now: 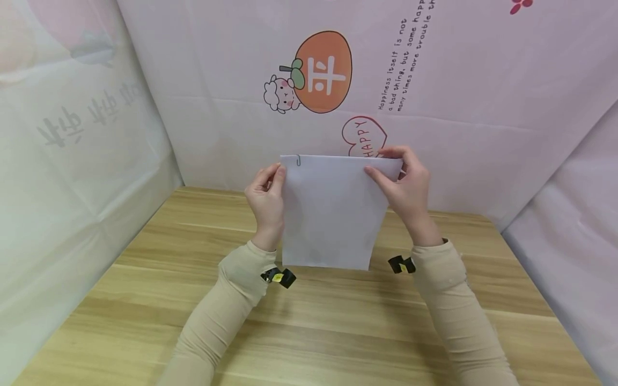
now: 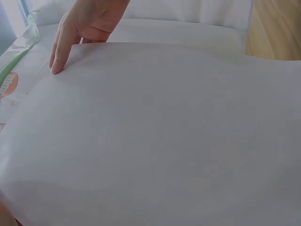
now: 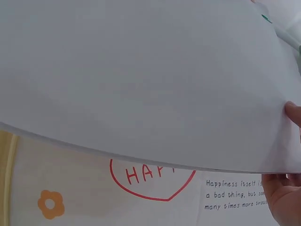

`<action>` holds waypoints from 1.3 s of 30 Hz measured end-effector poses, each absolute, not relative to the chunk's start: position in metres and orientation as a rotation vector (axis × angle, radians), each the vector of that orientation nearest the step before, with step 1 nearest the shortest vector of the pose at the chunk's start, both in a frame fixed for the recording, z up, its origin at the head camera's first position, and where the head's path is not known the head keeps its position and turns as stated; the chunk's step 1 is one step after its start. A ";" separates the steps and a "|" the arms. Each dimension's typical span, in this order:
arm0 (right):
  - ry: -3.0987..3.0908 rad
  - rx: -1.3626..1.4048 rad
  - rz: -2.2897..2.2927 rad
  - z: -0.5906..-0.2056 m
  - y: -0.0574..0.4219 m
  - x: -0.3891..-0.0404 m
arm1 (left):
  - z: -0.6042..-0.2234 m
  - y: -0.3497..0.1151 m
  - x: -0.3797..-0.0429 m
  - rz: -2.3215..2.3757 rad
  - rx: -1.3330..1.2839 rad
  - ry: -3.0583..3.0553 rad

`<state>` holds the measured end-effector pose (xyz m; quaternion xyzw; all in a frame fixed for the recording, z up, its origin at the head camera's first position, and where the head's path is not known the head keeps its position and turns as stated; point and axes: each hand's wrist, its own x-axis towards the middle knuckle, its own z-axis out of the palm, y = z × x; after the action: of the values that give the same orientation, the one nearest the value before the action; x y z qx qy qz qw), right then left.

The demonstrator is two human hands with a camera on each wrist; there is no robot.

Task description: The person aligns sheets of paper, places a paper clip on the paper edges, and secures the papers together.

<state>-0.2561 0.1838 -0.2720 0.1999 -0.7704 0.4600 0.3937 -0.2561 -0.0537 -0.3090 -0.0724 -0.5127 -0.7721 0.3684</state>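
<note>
White paper (image 1: 333,214) is held up above the table, its face toward the head camera. Near its top left corner a dark green paper clip (image 1: 298,160) sits on the upper edge; the right wrist view catches the clip (image 3: 266,19) too. My left hand (image 1: 267,198) pinches the left edge close to that corner. At the top right, my right hand (image 1: 409,185) grips the paper with the thumb in front and fingers behind. Paper (image 2: 155,132) fills most of the left wrist view, with the right hand (image 2: 87,28) at its far edge.
Below is a wood-grain table (image 1: 309,321). Behind it hangs a printed cloth (image 1: 217,64) with an orange fruit drawing and lettering. More cloth (image 1: 87,161) stands at the left. Black straps (image 1: 279,277) with yellow marks are at both wrists.
</note>
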 end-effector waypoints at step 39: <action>-2.257 0.420 1.513 -0.311 0.195 -0.226 | -0.312 -0.050 -0.258 -2.034 -0.174 -1.324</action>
<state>-0.2255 0.1954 -0.3112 0.1499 -0.8050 0.5399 0.1948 -0.2578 -0.0501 -0.3117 -0.0670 -0.5104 -0.7841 0.3466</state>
